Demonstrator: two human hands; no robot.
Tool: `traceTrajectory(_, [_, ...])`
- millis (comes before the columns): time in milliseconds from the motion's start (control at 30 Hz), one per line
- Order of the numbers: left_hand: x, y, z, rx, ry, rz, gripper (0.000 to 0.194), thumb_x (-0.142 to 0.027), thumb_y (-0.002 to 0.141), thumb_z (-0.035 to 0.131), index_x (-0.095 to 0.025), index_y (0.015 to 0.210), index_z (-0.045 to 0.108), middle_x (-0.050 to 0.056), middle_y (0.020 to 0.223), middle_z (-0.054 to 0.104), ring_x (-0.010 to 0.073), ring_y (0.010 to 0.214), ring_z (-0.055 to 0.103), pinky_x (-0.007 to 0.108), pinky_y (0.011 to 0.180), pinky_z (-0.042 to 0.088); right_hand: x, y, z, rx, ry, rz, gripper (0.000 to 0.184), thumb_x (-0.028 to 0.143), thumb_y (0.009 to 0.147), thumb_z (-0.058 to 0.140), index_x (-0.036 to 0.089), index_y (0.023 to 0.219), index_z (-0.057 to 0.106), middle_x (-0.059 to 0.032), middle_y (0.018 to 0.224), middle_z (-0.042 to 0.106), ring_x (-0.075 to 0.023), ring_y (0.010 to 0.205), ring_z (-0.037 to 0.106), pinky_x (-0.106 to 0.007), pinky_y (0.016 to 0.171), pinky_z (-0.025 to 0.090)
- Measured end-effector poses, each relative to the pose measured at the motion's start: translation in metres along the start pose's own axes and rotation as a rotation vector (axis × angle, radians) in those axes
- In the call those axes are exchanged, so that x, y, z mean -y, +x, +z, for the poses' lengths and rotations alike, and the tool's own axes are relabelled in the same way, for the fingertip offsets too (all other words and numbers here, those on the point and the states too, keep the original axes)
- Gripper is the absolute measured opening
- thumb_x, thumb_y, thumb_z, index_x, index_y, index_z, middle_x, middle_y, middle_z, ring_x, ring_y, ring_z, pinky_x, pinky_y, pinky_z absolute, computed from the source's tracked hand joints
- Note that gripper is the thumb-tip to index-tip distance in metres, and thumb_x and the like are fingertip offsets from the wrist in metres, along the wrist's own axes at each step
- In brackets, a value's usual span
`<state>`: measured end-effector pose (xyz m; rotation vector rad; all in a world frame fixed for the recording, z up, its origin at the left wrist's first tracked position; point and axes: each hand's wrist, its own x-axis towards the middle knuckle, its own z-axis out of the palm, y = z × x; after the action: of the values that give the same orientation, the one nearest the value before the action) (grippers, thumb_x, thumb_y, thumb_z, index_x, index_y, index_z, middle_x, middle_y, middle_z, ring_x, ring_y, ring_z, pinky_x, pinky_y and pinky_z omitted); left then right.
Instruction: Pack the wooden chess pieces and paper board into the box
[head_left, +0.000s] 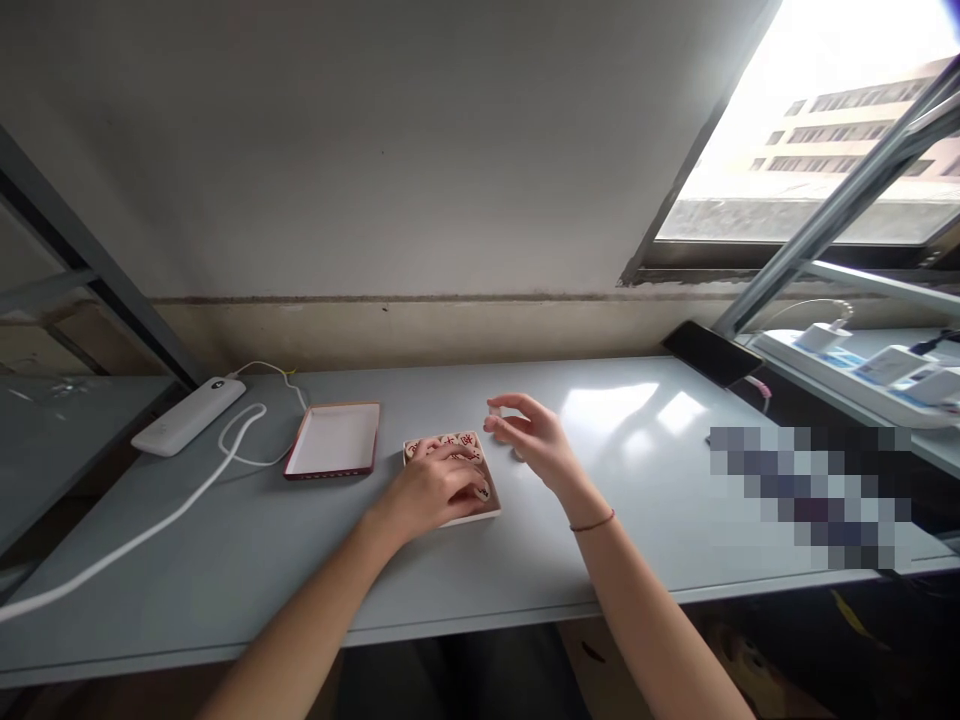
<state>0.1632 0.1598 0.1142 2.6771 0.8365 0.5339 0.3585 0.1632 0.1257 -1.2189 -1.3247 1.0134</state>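
A small red-edged box (491, 498) filled with several round pale game pieces marked in red and dark characters sits on the grey table (615, 520). My left hand (435, 488) lies on top of the pieces with its fingers curled down over them. Just right of the box, my right hand (534, 437) hovers above the table and pinches one small pale piece (495, 410) between thumb and fingertips. The box's empty lid (334, 440) lies upturned to the left.
A white power bank (189, 415) with a white cable (150, 525) lies at the table's left. A dark phone (711, 352) leans at the back right. A shelf with white chargers (862, 375) stands to the right, under a window.
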Motion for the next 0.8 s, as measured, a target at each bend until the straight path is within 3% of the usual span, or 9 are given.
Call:
traceTrajectory(67, [-0.0003,0.002,-0.0008,0.016,0.042,0.004,0.01,-0.03,0.087,0.058,-0.027,0.085,0.067,0.0,0.102,0.071,0.0218,0.114,0.053,0.042,0.098,0.032,0.0024,-0.0033,0.0028,0.053,-0.067,-0.012,0.036,0.047,0.075,0.066,0.019,0.097,0.061,-0.0062,0.085,0.068,-0.0176,0.075,0.065,-0.027,0.062,0.051])
traceTrajectory(200, [-0.0005,0.0048,-0.0016,0.013,0.081,0.004,0.01,-0.028,0.084,0.06,-0.028,0.079,0.069,-0.002,0.103,0.07,0.0223,0.113,0.051,0.042,0.094,0.034,0.0039,-0.0056,0.0042,0.116,-0.159,-0.155,0.022,0.036,0.081,0.058,0.019,0.092,0.064,-0.0079,0.098,0.064,-0.0162,0.078,0.064,-0.028,0.067,0.053])
traceTrajectory(367, [0.0023,0.0033,-0.0069,0.019,0.075,-0.07,0.007,-0.031,0.08,0.066,-0.029,0.085,0.071,0.0,0.107,0.067,0.023,0.105,0.051,0.039,0.089,0.04,0.0024,-0.0046,-0.0005,0.214,-0.412,-0.301,0.015,0.022,0.081,0.05,0.02,0.084,0.065,-0.0035,0.079,0.062,-0.0131,0.068,0.058,-0.027,0.064,0.051])
traceTrajectory(567, [0.0067,-0.0007,-0.0047,0.012,0.063,-0.07,0.01,-0.031,0.082,0.063,-0.03,0.089,0.07,0.001,0.102,0.066,0.0215,0.102,0.053,0.037,0.087,0.04,0.0001,-0.0054,0.0012,0.332,-0.385,-0.254,0.014,0.028,0.08,0.055,0.021,0.089,0.062,-0.005,0.093,0.063,-0.0125,0.071,0.061,-0.026,0.066,0.051])
traceTrajectory(800, [0.0051,-0.0036,-0.0062,-0.03,-0.004,-0.073,0.01,-0.031,0.08,0.065,-0.027,0.088,0.069,0.001,0.1,0.067,0.0215,0.104,0.054,0.037,0.09,0.041,-0.0018,-0.0036,-0.0032,0.417,-0.327,-0.136,0.021,0.039,0.081,0.06,0.018,0.083,0.062,-0.0016,0.071,0.063,-0.012,0.061,0.055,-0.022,0.054,0.044])
